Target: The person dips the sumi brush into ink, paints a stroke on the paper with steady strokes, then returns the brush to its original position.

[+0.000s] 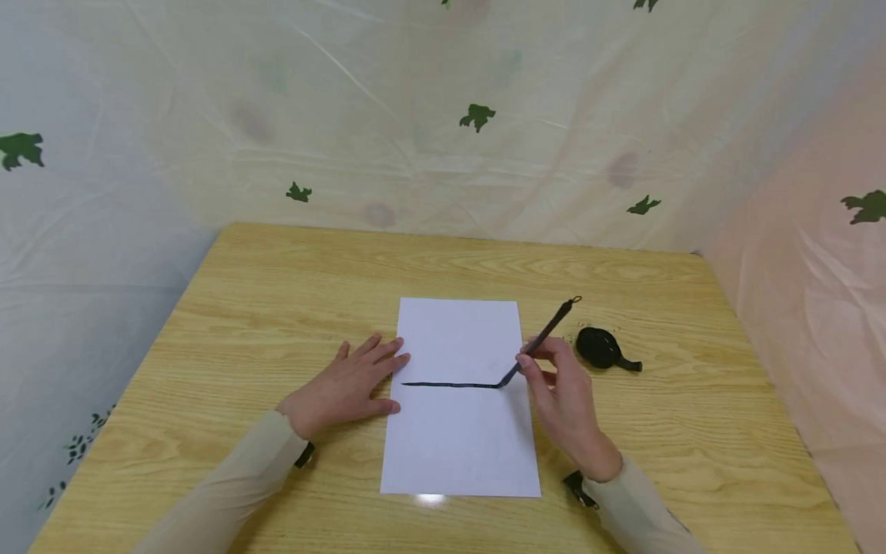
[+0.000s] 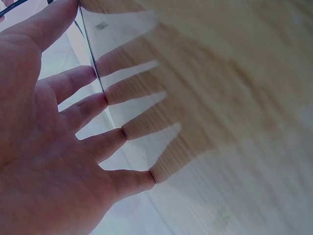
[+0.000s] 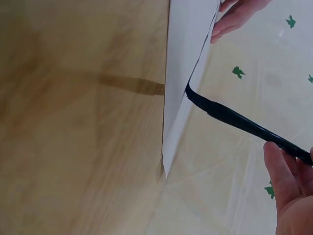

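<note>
A white sheet of paper (image 1: 457, 446) lies on the wooden table, crossed by a thin black horizontal line (image 1: 450, 385). My right hand (image 1: 564, 400) pinches a dark brush (image 1: 550, 327) with a loop at its top end; the bent bristle tip touches the paper at the line's right end. In the right wrist view the brush (image 3: 239, 120) slants from the fingers down to the sheet (image 3: 188, 44). My left hand (image 1: 349, 388) lies with spread fingers, its fingertips on the paper's left edge. In the left wrist view the left hand (image 2: 58, 132) shows its palm and straight fingers.
A small black round dish with a short handle (image 1: 598, 348) sits right of the paper, dark specks beside it. The wooden table (image 1: 277, 285) has pale curtains (image 1: 415, 154) with green leaf shapes behind it and at both sides.
</note>
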Demonstrator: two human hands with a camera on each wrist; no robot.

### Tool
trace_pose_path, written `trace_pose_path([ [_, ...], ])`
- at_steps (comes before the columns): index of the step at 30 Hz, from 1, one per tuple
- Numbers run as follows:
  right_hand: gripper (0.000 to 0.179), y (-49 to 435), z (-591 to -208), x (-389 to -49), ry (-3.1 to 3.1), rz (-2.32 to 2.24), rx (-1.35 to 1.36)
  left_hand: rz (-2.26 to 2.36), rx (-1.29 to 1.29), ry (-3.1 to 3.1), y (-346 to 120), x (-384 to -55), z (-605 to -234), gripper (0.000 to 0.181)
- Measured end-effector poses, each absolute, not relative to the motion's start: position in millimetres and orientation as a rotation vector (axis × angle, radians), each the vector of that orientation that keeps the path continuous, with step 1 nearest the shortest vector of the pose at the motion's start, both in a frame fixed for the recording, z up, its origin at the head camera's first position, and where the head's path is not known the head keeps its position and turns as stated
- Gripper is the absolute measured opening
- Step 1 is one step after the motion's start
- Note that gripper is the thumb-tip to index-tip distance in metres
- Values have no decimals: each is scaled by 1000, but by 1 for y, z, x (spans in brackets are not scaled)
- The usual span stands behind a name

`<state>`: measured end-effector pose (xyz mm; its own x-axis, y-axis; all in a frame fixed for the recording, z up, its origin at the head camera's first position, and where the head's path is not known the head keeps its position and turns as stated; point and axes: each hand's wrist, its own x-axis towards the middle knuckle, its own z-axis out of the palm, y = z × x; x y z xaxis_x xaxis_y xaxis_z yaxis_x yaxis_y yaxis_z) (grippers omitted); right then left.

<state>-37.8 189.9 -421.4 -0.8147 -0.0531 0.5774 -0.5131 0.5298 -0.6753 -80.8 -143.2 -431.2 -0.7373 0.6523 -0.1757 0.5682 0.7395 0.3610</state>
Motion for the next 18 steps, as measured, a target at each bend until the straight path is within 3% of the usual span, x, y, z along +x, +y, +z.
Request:
trace_pose_path([
  [18, 32, 198, -422, -37, -2278, 1188, 456, 414, 923, 2635, -142, -82, -430, 75],
])
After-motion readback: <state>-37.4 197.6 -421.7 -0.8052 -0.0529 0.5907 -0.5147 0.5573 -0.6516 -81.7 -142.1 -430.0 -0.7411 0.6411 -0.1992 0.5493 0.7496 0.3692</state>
